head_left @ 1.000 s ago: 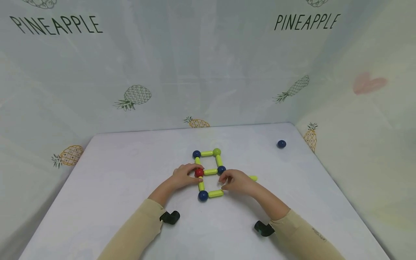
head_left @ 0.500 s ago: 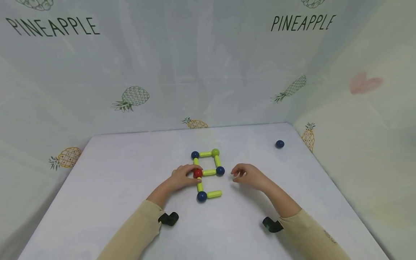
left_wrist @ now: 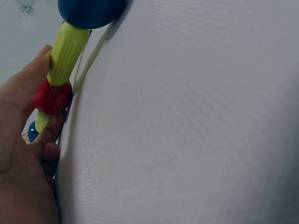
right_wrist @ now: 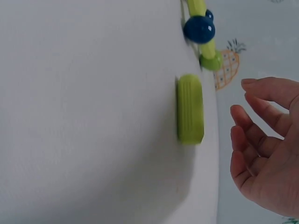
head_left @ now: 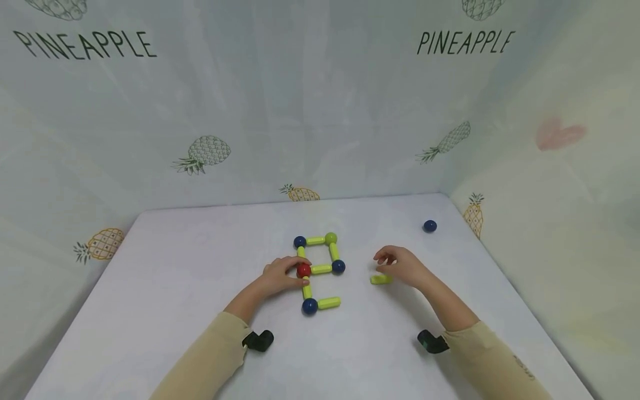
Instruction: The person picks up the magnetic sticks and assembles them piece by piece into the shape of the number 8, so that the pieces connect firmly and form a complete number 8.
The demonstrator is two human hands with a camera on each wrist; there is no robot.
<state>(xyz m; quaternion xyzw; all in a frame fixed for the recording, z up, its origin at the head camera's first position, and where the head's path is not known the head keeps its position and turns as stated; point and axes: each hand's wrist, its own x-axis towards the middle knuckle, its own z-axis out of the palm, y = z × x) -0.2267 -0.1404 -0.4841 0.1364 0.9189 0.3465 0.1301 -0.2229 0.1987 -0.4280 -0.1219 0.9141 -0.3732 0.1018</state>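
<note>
Yellow-green toy rods and coloured balls form a closed square on the table, with two more rods and a blue ball (head_left: 310, 306) below it. My left hand (head_left: 278, 276) grips the red ball (head_left: 304, 270) at the square's near left corner, thumb on the near side and fingers on the far side. In the left wrist view, a rod (left_wrist: 68, 55) runs from this red ball to a large blue one. My right hand (head_left: 403, 266) hovers with loosely bent fingers, holding nothing, just above a loose yellow-green rod (head_left: 381, 279). That rod (right_wrist: 190, 109) lies beside the hand in the right wrist view.
A single blue ball (head_left: 430, 226) lies at the back right of the white table (head_left: 200, 244). The square's other corners are a blue ball (head_left: 299, 241), a green ball (head_left: 331, 238) and another blue ball (head_left: 338, 266). A printed curtain (head_left: 320, 111) hangs behind.
My right hand has moved right, away from the end of the lower rod, to over the loose rod. The left hand keeps its grip on the red ball.
</note>
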